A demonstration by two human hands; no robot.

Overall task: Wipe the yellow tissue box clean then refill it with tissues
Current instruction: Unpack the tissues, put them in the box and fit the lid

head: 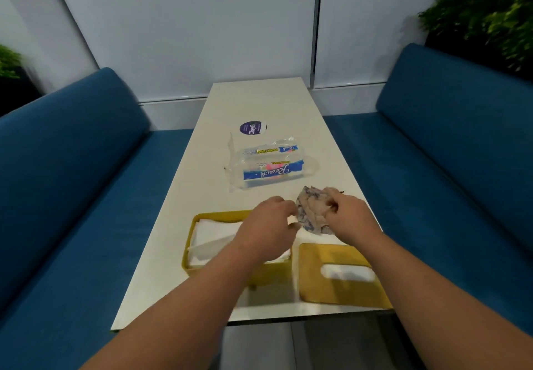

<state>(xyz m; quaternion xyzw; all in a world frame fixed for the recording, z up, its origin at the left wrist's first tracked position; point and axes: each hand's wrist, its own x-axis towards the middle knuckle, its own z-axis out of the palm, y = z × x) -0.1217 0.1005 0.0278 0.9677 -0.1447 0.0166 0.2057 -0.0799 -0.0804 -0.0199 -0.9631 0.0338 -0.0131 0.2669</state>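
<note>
From the head camera, a narrow white table point(288, 104) runs away toward a pale wall, hemmed on both sides by blue sofa seats point(86, 168) that sit just beside its long edges; its far half lies bare past a round purple sticker point(252, 128), while the near edge is crowded. The yellow tissue box point(236, 271) stands open at the near left, close to the table's left edge, with white tissues point(213, 240) lying inside it. Its yellow lid point(340, 277), with a slot in it, lies flat just to the right of the box, its near right corner at the table's front edge. Beyond them, mid-table, lies a crumpled clear tissue wrapper point(268, 168) with blue labels. The left hand point(268, 225) hovers over the far right corner of the box, fingers curled; whether they hold anything I cannot tell. The right hand point(349, 217) grips a bunched patterned cloth point(311, 211) with curled fingers, just beyond the lid and right of the box, and the left fingertips lie close against the cloth
</note>
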